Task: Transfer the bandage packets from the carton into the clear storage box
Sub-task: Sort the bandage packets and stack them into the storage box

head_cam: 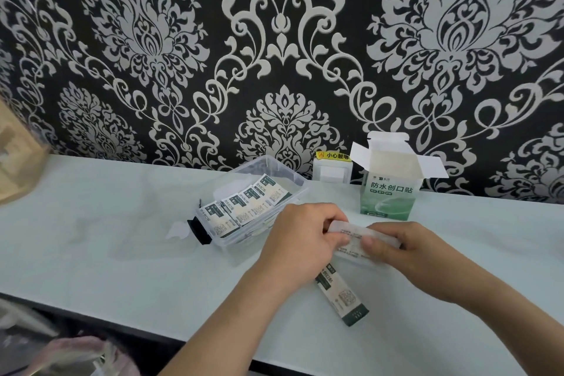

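1. Low in the centre of the frame, the left hand [302, 241] and the right hand [406, 256] each pinch a translucent wrapper [363, 233] between thumb and curled fingers.
2. A held bandage packet [343, 299] reaches down out of the wrapper, its dark-green end nearest the bottom edge.
3. The clear storage box [241, 236] sits on the white table [122, 223] just left of the hands, with a row of overlapping packets [244, 204] inside.
4. Right of centre, the carton [387, 195] stands upright by the wall, flaps open, next to a wall socket [331, 172].
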Motion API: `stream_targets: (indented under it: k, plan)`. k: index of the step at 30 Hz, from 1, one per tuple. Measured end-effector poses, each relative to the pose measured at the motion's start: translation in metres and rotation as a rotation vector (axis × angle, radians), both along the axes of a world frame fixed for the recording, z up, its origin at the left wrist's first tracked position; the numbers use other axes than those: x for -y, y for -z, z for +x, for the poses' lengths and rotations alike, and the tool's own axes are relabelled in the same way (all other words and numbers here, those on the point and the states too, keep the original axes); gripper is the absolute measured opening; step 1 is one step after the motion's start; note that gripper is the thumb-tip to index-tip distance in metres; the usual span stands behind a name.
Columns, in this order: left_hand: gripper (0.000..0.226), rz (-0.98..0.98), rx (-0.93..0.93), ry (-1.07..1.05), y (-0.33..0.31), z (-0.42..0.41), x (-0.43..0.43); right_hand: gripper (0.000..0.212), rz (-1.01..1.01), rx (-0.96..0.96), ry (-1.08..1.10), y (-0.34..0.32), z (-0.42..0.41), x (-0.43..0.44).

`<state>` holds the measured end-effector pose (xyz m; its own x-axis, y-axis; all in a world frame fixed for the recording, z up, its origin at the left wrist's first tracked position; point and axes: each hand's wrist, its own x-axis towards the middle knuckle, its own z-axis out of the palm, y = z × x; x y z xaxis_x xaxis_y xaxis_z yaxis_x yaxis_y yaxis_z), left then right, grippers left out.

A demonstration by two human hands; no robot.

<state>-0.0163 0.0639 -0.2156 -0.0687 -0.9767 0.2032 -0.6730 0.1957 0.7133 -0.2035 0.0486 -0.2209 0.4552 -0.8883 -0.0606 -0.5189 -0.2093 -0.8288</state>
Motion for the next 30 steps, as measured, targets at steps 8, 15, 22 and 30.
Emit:
stream_targets:
  k: [8,15,22,30]
  plan:
    - [0.021,-0.079,-0.224,-0.124,-0.012,-0.004,0.010,0.029,0.254,0.286,0.164,-0.011,-0.014,0.003]
    - [0.019,-0.029,-0.283,-0.153,-0.013,0.000,0.012,0.019,0.253,0.546,0.400,-0.013,-0.024,0.010]
    - [0.015,-0.110,-0.535,-0.178,-0.020,-0.011,0.002,0.050,0.467,0.765,0.239,-0.015,-0.042,0.011]
    - [0.015,0.112,-0.836,-0.013,-0.014,-0.035,-0.006,0.029,0.493,0.883,0.331,-0.013,-0.017,0.006]
